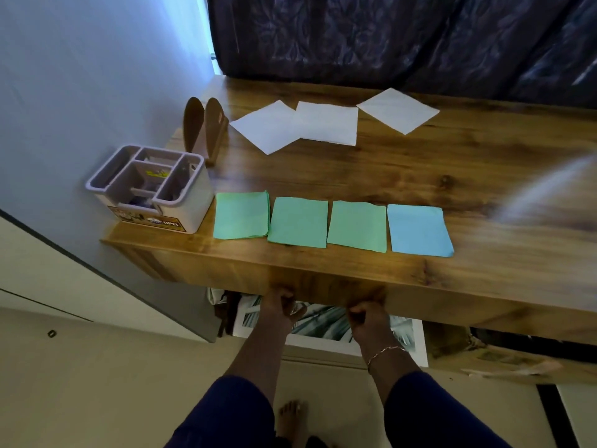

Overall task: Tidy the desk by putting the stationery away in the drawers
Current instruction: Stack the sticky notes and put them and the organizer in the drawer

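**Both hands hooked under the desk front, paper row above**

Four paper sheets were laid in a row along the near edge of the desk [420, 176]: three green sheets [298, 222] and, at the right end, a blue sheet [418, 229]. The row was set on the desktop above the hands and was touched by neither.

The left hand [280, 302] and the right hand [366, 313] were both curled at the lower edge of the front panel [323, 282], with the fingers hooked beneath it in a grip. The left hand was placed below the middle green sheet, the right below the green sheet next to the blue one. Whether the panel was a drawer front could not be told.

Three white sheets [326, 122] were spread farther back, two overlapping and the third apart to the right. A compartmented organiser [190, 202] was stood at the desk's left near corner, just beside the leftmost green sheet, its contents too blurred to name. Two rounded wooden bookends [206, 127] were seen behind it. A thin bracelet [384, 352] was worn on the right wrist. A dark patterned curtain [387, 37] was hung behind the desk.
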